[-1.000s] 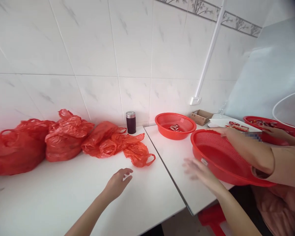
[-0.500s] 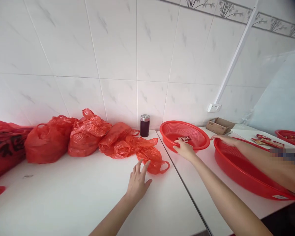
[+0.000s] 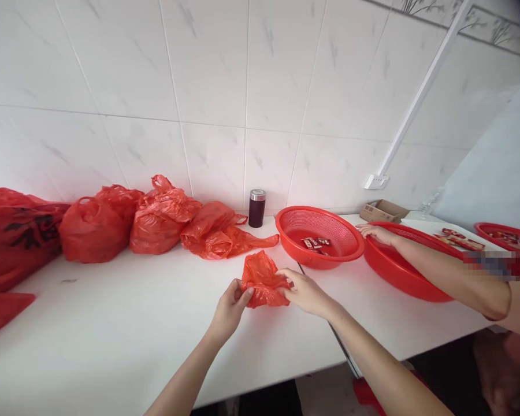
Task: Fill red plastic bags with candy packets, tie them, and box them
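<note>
1 flask (image 3: 257, 209). Left of it: at least 4 bags (image 3: 94, 231), overlap blocks exact count. In front of it: 1 small bag (image 3: 263, 277). Right of it: 3 baskets (image 3: 329, 224), 1 carton (image 3: 376, 213), 1 socket (image 3: 377, 182), plus packets (image 3: 315, 244) too small to count.

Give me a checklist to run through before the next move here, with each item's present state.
1. Left hand gripping the held bag: ok, its fingers pinch the left edge.
2. Right hand gripping it too: ok, at the right side.
3. Held bag smoothed out: not ok, it is crumpled.
4. Held bag's contents, if any: cannot tell, the folds hide the inside.
5. Small basket upright: ok, with packets inside.
6. Co-worker's hand apart from the held bag: ok, it is at the large basket.
</note>
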Tool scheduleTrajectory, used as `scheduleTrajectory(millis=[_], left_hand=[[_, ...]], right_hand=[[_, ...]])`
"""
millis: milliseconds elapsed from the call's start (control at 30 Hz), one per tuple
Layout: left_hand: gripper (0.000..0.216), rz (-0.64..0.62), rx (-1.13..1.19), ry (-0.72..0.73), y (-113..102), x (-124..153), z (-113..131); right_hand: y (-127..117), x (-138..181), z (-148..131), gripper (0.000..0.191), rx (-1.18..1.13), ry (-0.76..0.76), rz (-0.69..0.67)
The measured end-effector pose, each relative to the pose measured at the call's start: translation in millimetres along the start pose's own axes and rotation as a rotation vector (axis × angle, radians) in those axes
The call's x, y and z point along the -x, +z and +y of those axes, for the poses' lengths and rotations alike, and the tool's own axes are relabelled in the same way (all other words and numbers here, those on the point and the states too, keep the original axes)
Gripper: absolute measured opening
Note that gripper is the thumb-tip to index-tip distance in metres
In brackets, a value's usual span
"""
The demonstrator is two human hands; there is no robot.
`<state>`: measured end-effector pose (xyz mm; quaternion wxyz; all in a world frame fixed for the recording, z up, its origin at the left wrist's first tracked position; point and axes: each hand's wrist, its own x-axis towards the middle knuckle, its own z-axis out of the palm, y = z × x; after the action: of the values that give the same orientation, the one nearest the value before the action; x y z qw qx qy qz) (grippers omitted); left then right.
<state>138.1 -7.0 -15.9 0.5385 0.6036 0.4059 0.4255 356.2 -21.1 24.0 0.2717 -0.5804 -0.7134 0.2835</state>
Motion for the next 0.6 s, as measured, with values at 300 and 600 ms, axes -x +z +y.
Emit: scheduleTrajectory(millis=[300,600], left_hand=[[0.032,0.192,0.454,-0.117,-59.9,46.5,5.7],[0.035,0.421,0.693,-0.036,-83.2,49.0,21.8]], right_hand=[[0.0,-3.0,5.1,0.014,-0.278,-0.024,0.214],[-31.2,1.0,8.0,0.019,-0.15,-0.172,0.345]])
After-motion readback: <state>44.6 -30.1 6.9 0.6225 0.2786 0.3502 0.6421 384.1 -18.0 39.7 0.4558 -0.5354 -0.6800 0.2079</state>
